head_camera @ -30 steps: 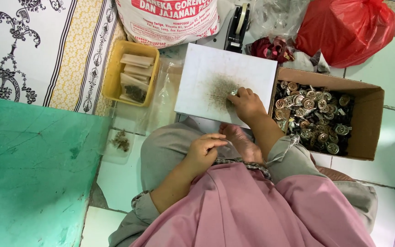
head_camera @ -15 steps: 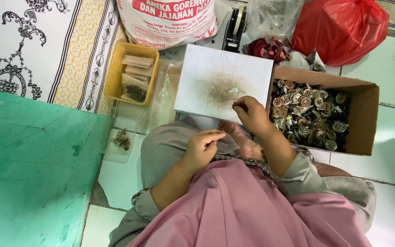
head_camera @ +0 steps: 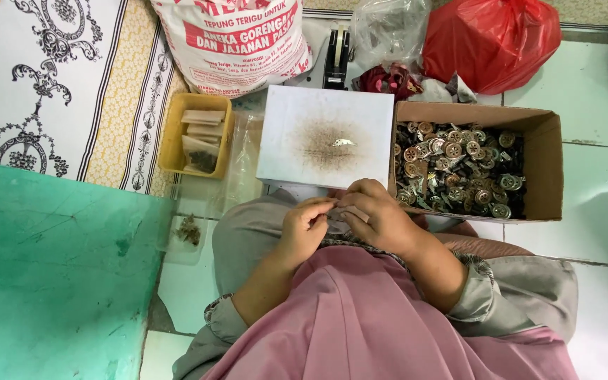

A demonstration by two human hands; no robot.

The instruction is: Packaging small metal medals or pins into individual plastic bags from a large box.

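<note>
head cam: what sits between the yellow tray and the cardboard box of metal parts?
In the head view, the white board with a brown-stained centre lies between yellow tray and cardboard box; clear plastic sits beside the tray.

A small pale piece, too hidden to identify (head_camera: 337, 214), is pinched between the fingertips of the left hand (head_camera: 304, 226) and right hand (head_camera: 378, 214), just below the near edge of the flat white, brown-stained square board (head_camera: 326, 135).

white-and-red printed sack (head_camera: 230, 42) top centre, brown cardboard box (head_camera: 547, 169) right
</note>
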